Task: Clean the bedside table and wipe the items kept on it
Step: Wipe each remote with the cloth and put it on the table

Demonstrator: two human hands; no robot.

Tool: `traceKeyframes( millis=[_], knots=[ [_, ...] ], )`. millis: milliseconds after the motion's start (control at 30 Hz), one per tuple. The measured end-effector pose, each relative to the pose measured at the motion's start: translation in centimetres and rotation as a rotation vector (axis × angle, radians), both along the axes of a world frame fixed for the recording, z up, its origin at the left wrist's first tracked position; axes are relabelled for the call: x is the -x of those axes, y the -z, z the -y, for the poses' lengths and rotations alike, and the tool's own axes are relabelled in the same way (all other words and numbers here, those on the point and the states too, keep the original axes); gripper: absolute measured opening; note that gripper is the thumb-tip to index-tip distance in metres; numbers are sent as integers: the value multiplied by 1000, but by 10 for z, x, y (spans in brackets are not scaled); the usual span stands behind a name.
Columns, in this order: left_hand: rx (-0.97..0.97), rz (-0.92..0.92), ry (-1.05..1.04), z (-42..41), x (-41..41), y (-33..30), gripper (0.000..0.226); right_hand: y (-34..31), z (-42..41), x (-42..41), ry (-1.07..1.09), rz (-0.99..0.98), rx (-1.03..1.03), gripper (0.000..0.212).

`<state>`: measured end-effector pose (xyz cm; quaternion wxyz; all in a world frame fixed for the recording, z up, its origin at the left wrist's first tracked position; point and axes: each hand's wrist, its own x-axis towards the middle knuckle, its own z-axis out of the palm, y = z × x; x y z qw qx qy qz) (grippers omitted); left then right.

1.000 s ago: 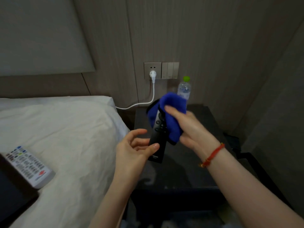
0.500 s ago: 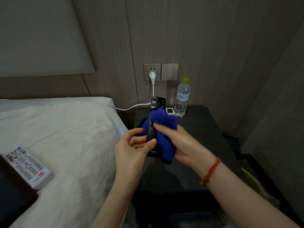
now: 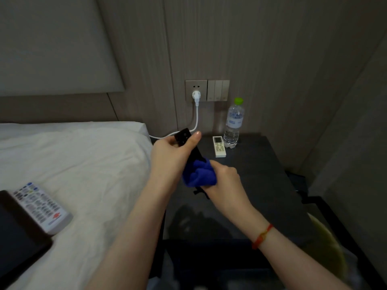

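Note:
Above the dark bedside table, my left hand grips the top end of a black remote, thumb laid along its edge. My right hand is closed on a blue cloth bunched around the remote's lower end, which is hidden. A small white remote lies flat at the back of the table. Beside it stands a clear water bottle with a green cap.
The white bed is on the left, with a grey many-buttoned remote and a black tablet on it. A white plug and cable run from the wall socket. A dark frame with something yellowish stands right of the table.
My left hand moved from the remote's lower end to its top. The cloth in my right hand slid down the remote to its bottom end. The white remote came into view.

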<state>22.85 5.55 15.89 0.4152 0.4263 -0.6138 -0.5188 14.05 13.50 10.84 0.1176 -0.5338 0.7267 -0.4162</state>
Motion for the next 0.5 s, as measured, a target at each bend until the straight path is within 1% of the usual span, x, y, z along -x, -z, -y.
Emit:
traceKeyframes(
  millis=[100, 167, 200, 233, 267, 300, 367, 400, 433, 467, 500],
  knots=[
    [52, 31, -90, 1, 9, -1, 20, -3, -2, -4, 22, -191, 38, 38],
    [-20, -67, -97, 7, 6, -2, 16, -2, -7, 0, -20, -317, 97, 51],
    [-79, -141, -70, 11, 3, -2, 16, 0, -10, 4, -76, -343, 114, 57],
    [-132, -199, -35, 15, 0, -2, 20, 2, -13, 9, -133, -323, 126, 62],
    [-181, -241, 4, 18, -3, 0, 24, 5, -17, 13, -185, -251, 140, 66],
    [-235, -283, 44, 18, -6, 1, 23, 6, -20, 15, -229, -131, 145, 69],
    [-320, -358, 108, 16, -8, 5, 10, 6, -23, 16, -263, 126, 135, 75],
    [-346, -387, 133, 15, -7, 8, 8, 5, -23, 15, -248, 201, 137, 77],
    [-372, -415, 159, 13, -7, 9, 8, 5, -23, 15, -225, 234, 139, 77],
    [-391, -442, 189, 11, -6, 12, 6, 2, -22, 14, -203, 225, 134, 75],
    [-413, -468, 216, 7, -4, 13, 5, -2, -19, 11, -175, 173, 118, 71]
  ],
)
